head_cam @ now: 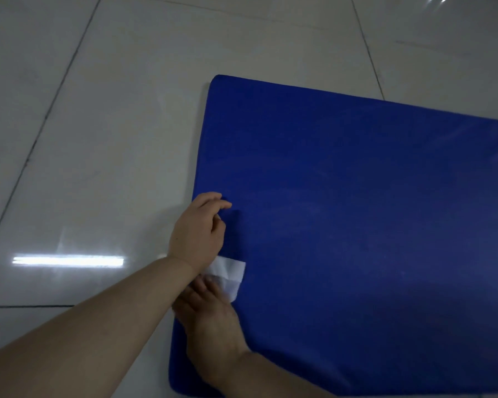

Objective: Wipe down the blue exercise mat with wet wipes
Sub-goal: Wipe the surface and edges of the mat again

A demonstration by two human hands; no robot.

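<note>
Wiping is looking barely begun: the blue mat [357, 225] is lying flat on the tiled floor [98, 139], with most of its surface likely left. The right hand [210, 317], fingers straight, is pressing a white wipe [230, 272] near the mat's left edge. Crossing above it, the left hand [199, 228] is resting loosely curled, gripping nothing.

My left hand [197, 228] and right hand [210, 317] both bare, no gloves, no rings, no watch, forearms uncovered with no sleeve in my view
</note>
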